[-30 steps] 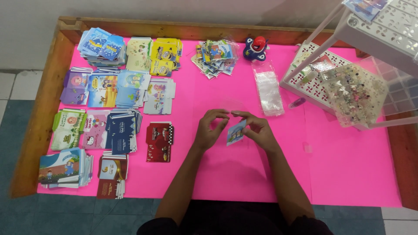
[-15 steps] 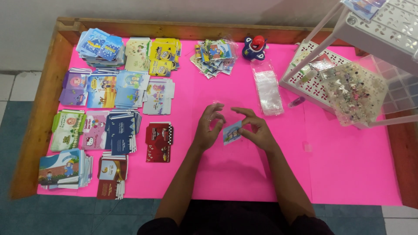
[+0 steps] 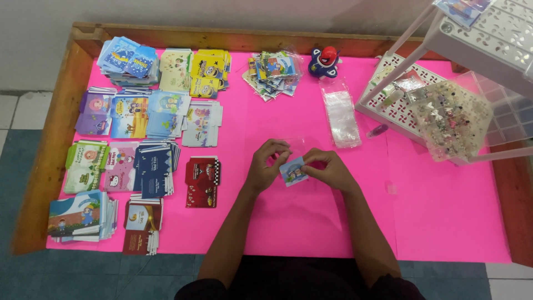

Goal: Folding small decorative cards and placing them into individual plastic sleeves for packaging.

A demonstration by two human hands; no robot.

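Note:
My right hand (image 3: 328, 168) pinches a small blue picture card (image 3: 292, 171) over the middle of the pink table cover (image 3: 444, 222). My left hand (image 3: 266, 162) has its fingers closed on a thin clear plastic sleeve (image 3: 294, 145) at the card's left edge. The sleeve is faint and hard to make out. Both hands are close together, a little above the table.
Stacks of colourful card packets (image 3: 139, 116) fill the left side. A loose pile of small cards (image 3: 273, 72) and a blue-red toy figure (image 3: 324, 61) lie at the back. A stack of clear sleeves (image 3: 341, 118) sits beside a white plastic rack (image 3: 444, 100) at right.
The hands have drawn closer together again around the card; the left fingers, spread half a second ago, have closed on the clear sleeve.

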